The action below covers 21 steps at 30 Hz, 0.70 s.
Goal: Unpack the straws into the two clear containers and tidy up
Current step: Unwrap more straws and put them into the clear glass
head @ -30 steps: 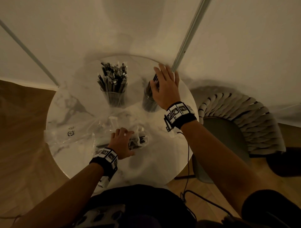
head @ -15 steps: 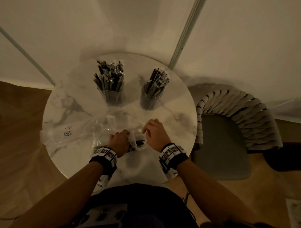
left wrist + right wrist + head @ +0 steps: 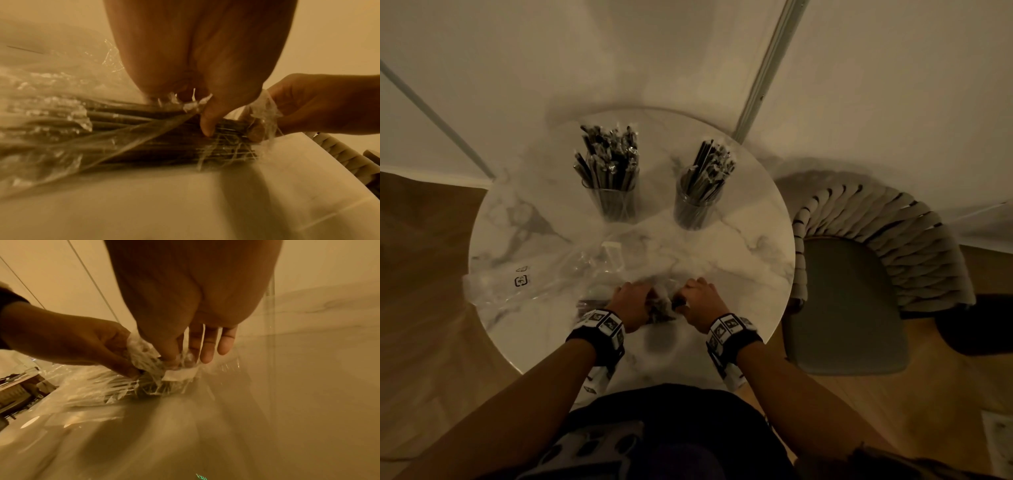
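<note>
Two clear containers stand at the back of the round marble table point(image 3: 739, 246), the left container point(image 3: 616, 205) and the right container point(image 3: 695, 209), both full of dark wrapped straws. Near the front edge lies a clear plastic straw bag point(image 3: 661, 305) with dark straws point(image 3: 164, 142) still inside. My left hand point(image 3: 631, 303) pinches the bag's open end, thumb point(image 3: 207, 125) pressed on the straws. My right hand point(image 3: 697, 299) pinches the crumpled plastic point(image 3: 148, 360) at the same end, its other fingers point(image 3: 207, 350) straight. The hands are close together, facing each other.
Loose clear packaging point(image 3: 517, 284) with a printed mark spreads over the table's left front and hangs past the edge. A woven-back chair point(image 3: 859, 274) stands close to the table's right side. White walls enclose the table behind.
My right hand left the right container, came back to the front and took hold of the bag's end beside my left hand. The left hand stayed on the bag.
</note>
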Each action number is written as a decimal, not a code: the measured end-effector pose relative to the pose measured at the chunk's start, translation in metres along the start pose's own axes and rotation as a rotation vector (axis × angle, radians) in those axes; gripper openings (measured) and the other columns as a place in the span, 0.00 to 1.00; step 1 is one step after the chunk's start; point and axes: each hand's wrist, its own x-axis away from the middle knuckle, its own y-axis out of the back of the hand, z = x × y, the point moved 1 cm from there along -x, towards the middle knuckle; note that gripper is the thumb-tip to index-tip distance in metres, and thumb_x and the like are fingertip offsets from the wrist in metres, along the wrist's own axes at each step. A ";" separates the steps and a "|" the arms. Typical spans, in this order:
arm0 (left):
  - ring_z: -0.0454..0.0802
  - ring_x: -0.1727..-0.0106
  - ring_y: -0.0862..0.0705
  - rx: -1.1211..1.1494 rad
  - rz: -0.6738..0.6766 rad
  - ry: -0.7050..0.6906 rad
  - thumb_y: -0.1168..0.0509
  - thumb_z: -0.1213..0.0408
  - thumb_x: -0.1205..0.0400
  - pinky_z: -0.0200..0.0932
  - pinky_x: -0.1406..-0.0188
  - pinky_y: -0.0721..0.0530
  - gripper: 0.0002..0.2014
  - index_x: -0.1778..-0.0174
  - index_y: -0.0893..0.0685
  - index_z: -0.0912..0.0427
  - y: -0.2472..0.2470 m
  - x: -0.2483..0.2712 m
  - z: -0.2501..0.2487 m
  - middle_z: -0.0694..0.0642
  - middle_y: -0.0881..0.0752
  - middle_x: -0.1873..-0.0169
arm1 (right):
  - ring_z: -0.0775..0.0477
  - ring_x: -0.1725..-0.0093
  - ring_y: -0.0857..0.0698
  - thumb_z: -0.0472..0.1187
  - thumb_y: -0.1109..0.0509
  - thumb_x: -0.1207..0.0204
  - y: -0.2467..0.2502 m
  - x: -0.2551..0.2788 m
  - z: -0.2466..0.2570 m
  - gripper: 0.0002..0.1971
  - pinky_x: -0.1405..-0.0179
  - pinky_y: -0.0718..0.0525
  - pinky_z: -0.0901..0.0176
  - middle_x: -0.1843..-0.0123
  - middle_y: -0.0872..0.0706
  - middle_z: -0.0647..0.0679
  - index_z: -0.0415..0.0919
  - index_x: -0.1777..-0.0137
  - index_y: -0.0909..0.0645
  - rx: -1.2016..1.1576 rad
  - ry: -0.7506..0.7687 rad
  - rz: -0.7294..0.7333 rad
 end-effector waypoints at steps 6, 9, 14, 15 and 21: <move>0.58 0.47 0.19 0.101 -0.003 -0.012 0.27 0.52 0.27 0.51 0.44 0.19 0.16 0.45 0.18 0.50 0.004 0.003 -0.004 0.53 0.22 0.48 | 0.39 0.42 0.23 0.38 0.31 0.22 0.001 -0.003 0.000 0.07 0.42 0.27 0.46 0.44 0.15 0.43 0.43 0.45 0.17 -0.049 -0.027 0.023; 0.55 0.46 0.21 0.101 -0.005 -0.002 0.29 0.42 0.31 0.52 0.41 0.20 0.27 0.39 0.21 0.49 0.007 0.005 -0.006 0.52 0.23 0.46 | 0.38 0.49 0.15 0.38 0.28 0.26 0.004 -0.006 -0.002 0.05 0.47 0.16 0.47 0.51 0.11 0.43 0.44 0.51 0.14 -0.155 -0.075 0.015; 0.57 0.38 0.21 0.055 0.012 0.025 0.28 0.42 0.27 0.52 0.36 0.24 0.29 0.32 0.24 0.49 0.007 0.006 -0.005 0.53 0.18 0.40 | 0.41 0.50 0.16 0.42 0.28 0.23 0.016 -0.005 -0.009 0.06 0.50 0.20 0.52 0.53 0.12 0.42 0.43 0.50 0.12 -0.256 -0.055 -0.115; 0.59 0.38 0.20 0.050 0.010 0.012 0.30 0.43 0.24 0.52 0.37 0.24 0.26 0.33 0.23 0.49 0.008 0.007 -0.006 0.54 0.17 0.40 | 0.42 0.51 0.17 0.40 0.28 0.22 0.018 -0.005 -0.011 0.06 0.50 0.21 0.53 0.53 0.12 0.42 0.42 0.50 0.11 -0.295 -0.057 -0.132; 0.54 0.42 0.15 0.186 -0.002 -0.074 0.33 0.30 0.28 0.48 0.40 0.18 0.28 0.37 0.20 0.41 0.014 0.011 -0.013 0.49 0.14 0.42 | 0.44 0.50 0.11 0.35 0.27 0.23 0.021 -0.004 -0.012 0.10 0.45 0.12 0.53 0.46 0.10 0.42 0.41 0.43 0.12 -0.586 -0.109 -0.183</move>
